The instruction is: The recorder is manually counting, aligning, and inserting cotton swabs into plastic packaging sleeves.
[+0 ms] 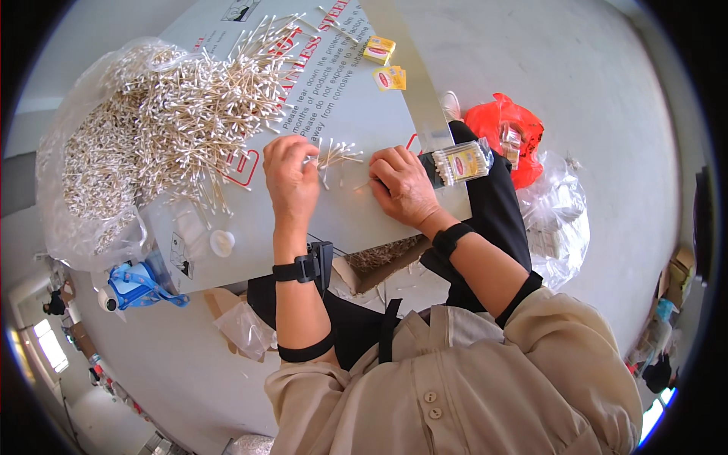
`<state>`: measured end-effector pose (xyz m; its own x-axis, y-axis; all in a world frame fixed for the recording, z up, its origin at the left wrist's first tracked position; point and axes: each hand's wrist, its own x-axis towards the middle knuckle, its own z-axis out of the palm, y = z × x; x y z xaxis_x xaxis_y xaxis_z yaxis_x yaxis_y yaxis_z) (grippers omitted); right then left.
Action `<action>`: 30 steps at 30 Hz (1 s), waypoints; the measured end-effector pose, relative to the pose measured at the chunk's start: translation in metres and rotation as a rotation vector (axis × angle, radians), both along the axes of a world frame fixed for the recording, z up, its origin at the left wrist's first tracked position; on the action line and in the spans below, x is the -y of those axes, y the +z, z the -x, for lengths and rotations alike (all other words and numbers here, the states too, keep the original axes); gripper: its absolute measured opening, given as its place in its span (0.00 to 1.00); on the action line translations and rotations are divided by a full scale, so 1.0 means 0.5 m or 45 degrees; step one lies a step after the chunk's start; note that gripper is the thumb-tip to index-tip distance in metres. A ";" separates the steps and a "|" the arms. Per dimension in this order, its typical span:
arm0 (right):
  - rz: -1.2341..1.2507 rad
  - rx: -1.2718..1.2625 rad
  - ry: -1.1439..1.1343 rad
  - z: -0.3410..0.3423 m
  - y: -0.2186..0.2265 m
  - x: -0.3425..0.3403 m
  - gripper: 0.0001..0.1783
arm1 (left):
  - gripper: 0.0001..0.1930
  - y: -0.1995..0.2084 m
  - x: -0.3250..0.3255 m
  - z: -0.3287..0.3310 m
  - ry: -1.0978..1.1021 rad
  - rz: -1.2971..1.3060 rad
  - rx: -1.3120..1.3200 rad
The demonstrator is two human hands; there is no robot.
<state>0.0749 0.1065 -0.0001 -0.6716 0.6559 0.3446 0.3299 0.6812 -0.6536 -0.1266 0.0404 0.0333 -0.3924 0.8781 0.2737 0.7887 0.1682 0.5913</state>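
Beside a few loose swabs on the tabletop, the left hand curls at eight o'clock and the right hand at four, any grip impossible to tell, with the swab heap at ten and a pack at three, presumably for easy reach.

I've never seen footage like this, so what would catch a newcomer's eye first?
Probably the huge heap of cotton swabs, partly in a clear bag, at the left of the table. Then the bright red bag past its right edge. Between them, the left hand and right hand flank a small swab pile.
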 end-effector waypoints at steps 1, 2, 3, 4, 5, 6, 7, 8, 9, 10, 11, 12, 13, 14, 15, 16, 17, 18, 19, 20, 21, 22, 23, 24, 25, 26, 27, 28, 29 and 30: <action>0.008 0.002 -0.002 -0.001 -0.002 0.000 0.09 | 0.15 0.006 -0.002 -0.013 -0.101 -0.022 -0.096; 0.008 0.009 -0.005 -0.003 -0.003 0.000 0.09 | 0.15 0.011 -0.007 -0.028 -0.202 -0.046 -0.192; 0.016 0.006 -0.005 -0.003 -0.003 0.000 0.09 | 0.13 0.019 -0.013 -0.046 -0.212 -0.035 -0.236; 0.023 0.003 -0.007 -0.003 -0.004 0.000 0.09 | 0.13 0.015 -0.018 -0.058 -0.213 -0.035 -0.233; 0.023 0.007 -0.009 -0.004 -0.005 0.000 0.09 | 0.14 0.008 -0.025 -0.067 -0.227 -0.008 -0.269; 0.017 0.001 -0.007 -0.002 -0.005 0.001 0.09 | 0.14 0.002 -0.029 -0.069 -0.238 0.020 -0.308; 0.011 -0.004 -0.006 -0.001 -0.004 0.002 0.09 | 0.13 -0.017 -0.032 -0.064 -0.277 0.009 -0.323; 0.011 -0.005 -0.004 0.001 -0.003 0.003 0.09 | 0.13 -0.027 -0.030 -0.060 -0.276 0.010 -0.323; 0.005 -0.008 -0.002 0.001 -0.004 0.002 0.09 | 0.13 -0.033 -0.032 -0.060 -0.239 0.035 -0.264; 0.000 -0.012 0.000 0.001 -0.004 0.001 0.09 | 0.12 -0.039 -0.033 -0.058 -0.202 0.060 -0.206; 0.000 -0.010 -0.001 0.000 -0.004 0.001 0.09 | 0.12 -0.043 -0.033 -0.054 -0.203 0.060 -0.204; 0.001 -0.007 -0.006 0.000 -0.003 0.001 0.09 | 0.10 -0.043 -0.032 -0.048 -0.116 -0.091 -0.059; 0.001 -0.005 -0.009 0.000 -0.003 0.002 0.09 | 0.08 -0.042 -0.031 -0.041 -0.026 -0.240 0.085; 0.002 -0.006 -0.010 0.001 -0.003 0.001 0.09 | 0.08 -0.040 -0.031 -0.029 -0.027 -0.240 0.085; -0.004 -0.006 -0.008 0.001 -0.005 -0.001 0.09 | 0.05 -0.030 -0.033 -0.018 0.059 -0.190 0.581; -0.011 -0.006 -0.006 0.001 -0.006 -0.002 0.09 | 0.03 -0.022 -0.033 -0.014 0.146 -0.135 1.076; -0.009 -0.009 -0.003 0.000 -0.006 0.000 0.09 | 0.02 -0.015 -0.033 -0.016 0.190 -0.257 1.247; -0.010 -0.011 -0.007 0.001 -0.006 0.002 0.09 | 0.02 -0.010 -0.028 -0.011 0.191 -0.258 1.243; -0.012 -0.014 -0.010 0.004 -0.005 0.003 0.09 | 0.02 -0.002 -0.020 -0.001 0.227 -0.288 1.310; -0.012 -0.021 -0.007 0.008 -0.004 0.004 0.09 | 0.02 0.005 -0.011 0.007 0.264 -0.319 1.376; -0.018 -0.015 -0.011 0.006 -0.006 0.002 0.10 | 0.02 0.016 -0.005 0.005 0.225 -0.340 1.406; -0.023 -0.009 -0.015 0.005 -0.008 0.002 0.10 | 0.02 0.027 0.006 0.000 0.222 -0.339 1.406; -0.023 -0.010 -0.017 0.003 -0.009 0.002 0.10 | 0.03 0.040 0.021 -0.006 0.166 -0.248 1.392; -0.023 -0.007 -0.018 0.002 -0.011 0.002 0.10 | 0.03 0.053 0.040 -0.012 0.111 -0.157 1.372; -0.026 0.000 -0.019 0.000 -0.012 0.000 0.10 | 0.03 0.057 0.063 -0.019 -0.005 -0.037 1.359; -0.029 0.001 -0.023 -0.003 -0.014 -0.003 0.10 | 0.02 0.058 0.085 -0.034 -0.084 0.113 1.320; -0.025 -0.002 -0.024 -0.002 -0.013 -0.001 0.10 | 0.01 0.060 0.107 -0.050 -0.152 0.262 1.269; -0.020 -0.002 -0.027 0.000 -0.011 0.000 0.10 | 0.01 0.056 0.121 -0.063 -0.147 0.262 1.265; -0.019 -0.005 -0.025 -0.001 -0.010 0.000 0.10 | 0.02 0.046 0.131 -0.076 -0.135 0.292 1.169; -0.024 -0.011 -0.011 -0.001 -0.006 0.000 0.09 | 0.02 0.037 0.141 -0.080 -0.118 0.321 1.072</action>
<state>0.0753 0.1063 -0.0031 -0.6629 0.6547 0.3632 0.3298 0.6909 -0.6434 -0.0866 -0.0300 0.0516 -0.3009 0.9115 -0.2806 0.1250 0.3293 0.9359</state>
